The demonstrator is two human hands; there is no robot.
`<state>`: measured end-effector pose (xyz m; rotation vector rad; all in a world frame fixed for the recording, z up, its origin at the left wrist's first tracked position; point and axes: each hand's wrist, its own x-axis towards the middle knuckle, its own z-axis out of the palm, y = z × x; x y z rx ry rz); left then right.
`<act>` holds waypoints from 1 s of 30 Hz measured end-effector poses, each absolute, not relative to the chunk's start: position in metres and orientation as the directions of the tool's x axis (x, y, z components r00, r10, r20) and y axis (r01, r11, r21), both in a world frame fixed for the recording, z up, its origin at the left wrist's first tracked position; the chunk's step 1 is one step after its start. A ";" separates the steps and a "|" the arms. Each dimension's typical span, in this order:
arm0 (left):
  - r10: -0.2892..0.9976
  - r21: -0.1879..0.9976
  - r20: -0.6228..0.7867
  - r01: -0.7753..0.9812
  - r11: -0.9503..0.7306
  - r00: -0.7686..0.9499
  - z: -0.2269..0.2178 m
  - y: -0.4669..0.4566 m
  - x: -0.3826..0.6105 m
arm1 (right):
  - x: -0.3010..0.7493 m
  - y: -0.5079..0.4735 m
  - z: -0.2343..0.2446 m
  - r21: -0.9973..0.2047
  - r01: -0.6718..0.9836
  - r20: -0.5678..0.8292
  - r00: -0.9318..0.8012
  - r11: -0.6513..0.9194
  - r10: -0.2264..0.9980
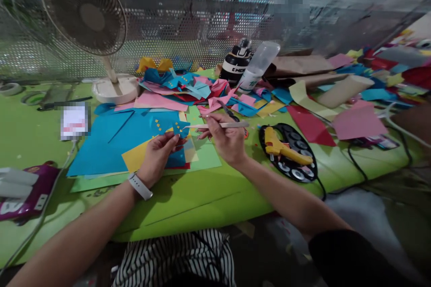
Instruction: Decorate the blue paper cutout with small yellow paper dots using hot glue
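Observation:
Between the thumb and fingers of my left hand point(160, 150) is a small blue paper piece point(180, 128) dotted with tiny yellow squares. My right hand point(226, 136) grips a pair of pale tweezers point(232, 124), whose tips point left and reach the blue piece's right edge. Whether the tips pinch anything is too small to tell. Below both hands lie a large blue paper sheet point(104, 143), a yellow sheet point(136, 156) and a light green sheet point(205, 157). Several loose yellow squares rest on the blue sheet just left of the held piece.
A yellow glue gun point(286, 148) lies on a black palette tray point(266, 136) at right. Paper scraps point(175, 85), a black bottle point(232, 65) and a clear bottle point(259, 65) stand behind. At left are a fan point(116, 92), a phone point(74, 121) and a purple box point(43, 184).

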<state>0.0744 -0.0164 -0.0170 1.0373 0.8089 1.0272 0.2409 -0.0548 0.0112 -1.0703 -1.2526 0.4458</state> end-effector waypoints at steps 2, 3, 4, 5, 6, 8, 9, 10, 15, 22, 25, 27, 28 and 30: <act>0.941 0.945 -0.061 -0.284 0.161 0.332 -0.017 -0.017 0.074 | 0.241 -0.055 0.010 -0.835 0.278 0.545 0.308 0.474 0.780; 0.941 0.944 -0.061 -0.286 0.163 0.334 -0.016 -0.017 0.074 | 0.241 -0.055 0.009 -0.831 0.285 0.551 0.306 0.478 0.776; 0.940 0.944 -0.061 -0.287 0.164 0.336 -0.016 -0.017 0.074 | 0.241 -0.055 0.008 -0.826 0.289 0.559 0.302 0.485 0.772; 0.939 0.943 -0.062 -0.287 0.165 0.337 -0.016 -0.017 0.074 | 0.242 -0.054 0.007 -0.821 0.290 0.565 0.293 0.492 0.771; 0.940 0.943 -0.062 -0.288 0.165 0.336 -0.016 -0.017 0.074 | 0.242 -0.054 0.006 -0.817 0.290 0.571 0.284 0.499 0.770; 0.942 0.943 -0.066 -0.289 0.166 0.328 -0.016 -0.017 0.074 | 0.243 -0.054 0.005 -0.811 0.291 0.580 0.276 0.508 0.766; 0.944 0.942 -0.070 -0.289 0.169 0.323 -0.016 -0.017 0.074 | 0.243 -0.055 0.005 -0.810 0.295 0.581 0.283 0.507 0.763; 0.945 0.940 -0.077 -0.292 0.175 0.318 -0.016 -0.016 0.074 | 0.243 -0.056 0.006 -0.811 0.301 0.579 0.295 0.501 0.760; 0.941 0.905 -0.103 -0.362 0.223 0.323 -0.018 -0.014 0.073 | 0.245 -0.061 0.014 -0.856 0.240 0.512 0.281 0.457 0.811; 0.956 0.890 -0.124 -0.396 0.226 0.267 -0.016 -0.012 0.074 | 0.252 -0.062 0.015 -0.916 0.175 0.391 0.198 0.360 0.899; 0.972 0.882 -0.103 -0.433 0.188 0.212 -0.015 -0.011 0.074 | 0.252 -0.060 0.008 -0.911 0.210 0.379 0.093 0.354 0.921; 0.975 0.877 -0.099 -0.446 0.179 0.197 -0.015 -0.011 0.075 | 0.251 -0.059 0.001 -0.899 0.234 0.391 0.046 0.371 0.919; 0.975 0.877 -0.100 -0.445 0.180 0.198 -0.015 -0.011 0.075 | 0.250 -0.058 -0.001 -0.891 0.246 0.402 0.038 0.382 0.915; 0.975 0.880 -0.101 -0.439 0.180 0.197 -0.016 -0.011 0.075 | 0.248 -0.057 -0.005 -0.879 0.276 0.411 0.026 0.389 0.911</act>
